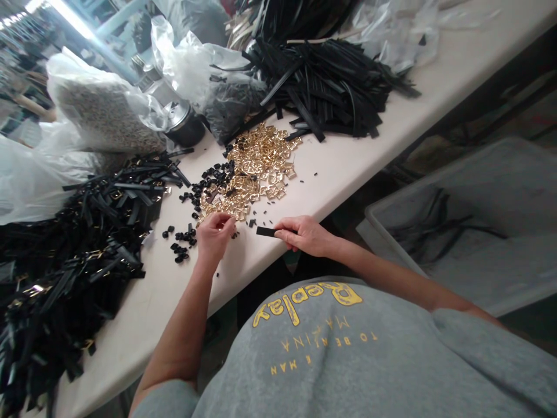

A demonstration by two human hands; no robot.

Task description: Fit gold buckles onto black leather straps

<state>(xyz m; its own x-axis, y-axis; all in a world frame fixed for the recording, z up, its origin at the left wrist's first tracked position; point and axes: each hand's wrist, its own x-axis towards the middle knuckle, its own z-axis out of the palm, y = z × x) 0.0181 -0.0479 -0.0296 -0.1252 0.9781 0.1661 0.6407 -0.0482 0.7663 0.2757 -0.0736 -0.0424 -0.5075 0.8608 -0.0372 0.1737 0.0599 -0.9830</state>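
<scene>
- The black strip (265,231) is in the person's right hand (304,235), near the table's front edge; thumb and fingers are clamped on one end, and the other end sticks out toward the left hand.
- Since only that end is pinched, the strip could swivel or droop if its free end were pushed; a loosened pinch could drop it over the edge.
- The left hand (214,239) is at the near side of the gold buckles (256,154), fingertips drawn close together. Blur and small size hide whether anything is between them, so its hold cannot be told.
- The buckles lie heaped and overlapping, so they could snag and come up two at once, or slide if the wrist brushes them.
- Black loops (213,180) mingle with the heap's left side; a careless pick there could bring the wrong piece.
- Small dark bits (265,213) lie just beyond the strip and could be swept off the table (348,168) by a sleeve or forearm.
- Farther left, the pile of buckled straps (87,255) looks loosely stacked; a knock from the left elbow could make it slump.
</scene>
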